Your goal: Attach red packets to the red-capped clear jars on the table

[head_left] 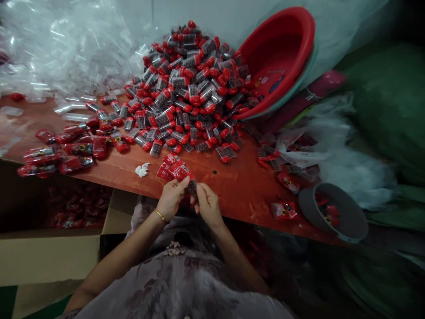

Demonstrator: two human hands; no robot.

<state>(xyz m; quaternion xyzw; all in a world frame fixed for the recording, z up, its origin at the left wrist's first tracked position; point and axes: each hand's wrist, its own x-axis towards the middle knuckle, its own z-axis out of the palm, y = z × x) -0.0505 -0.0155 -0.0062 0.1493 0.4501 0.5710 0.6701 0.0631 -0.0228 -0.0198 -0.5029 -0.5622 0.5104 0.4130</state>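
Observation:
At the table's front edge, my left hand (pixel 172 197) is closed, thumb on top, around a small clear container with dark contents (pixel 191 187). My right hand (pixel 208 203) pinches the same container from the other side, its fingers partly hidden. Just beyond my fingers lie red printed wrappers (pixel 171 165), fanned over one another; I cannot tell whether one is around the container. A crumpled white scrap (pixel 142 170) sits left of them. Behind rises a large heap of red-capped clear containers (pixel 186 88) with dark contents.
Wrapped red packs (pixel 76 148) lie on the left of the reddish table (pixel 239 177). Clear empty tubes (pixel 66 53) are piled behind them. Below left stands a cardboard box (pixel 49 257) of red packs. A red basin (pixel 299 53) tilts at back right; a grey bowl (pixel 352 212) stands front right.

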